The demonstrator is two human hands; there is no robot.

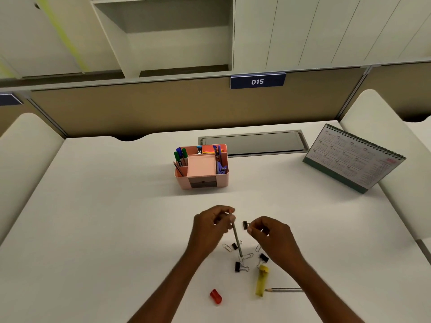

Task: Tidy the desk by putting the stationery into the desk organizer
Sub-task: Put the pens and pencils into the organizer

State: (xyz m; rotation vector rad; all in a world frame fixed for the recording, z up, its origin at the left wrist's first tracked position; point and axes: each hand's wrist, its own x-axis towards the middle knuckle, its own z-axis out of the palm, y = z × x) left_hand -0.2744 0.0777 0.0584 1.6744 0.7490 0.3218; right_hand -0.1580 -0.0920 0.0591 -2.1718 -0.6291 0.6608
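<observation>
On the white desk, near its front edge, a pencil is held near its upper end in the closed fingers of the left hand, its tip angled down among scattered paper clips. A small black binder clip is pinched by its wire handles in the right hand. More binder clips, a yellow highlighter, a red cap-like piece and a second pencil are seen lying nearby. Farther back, well apart, the pink desk organizer is shown with markers already in its compartments; a desk calendar stands at right.
</observation>
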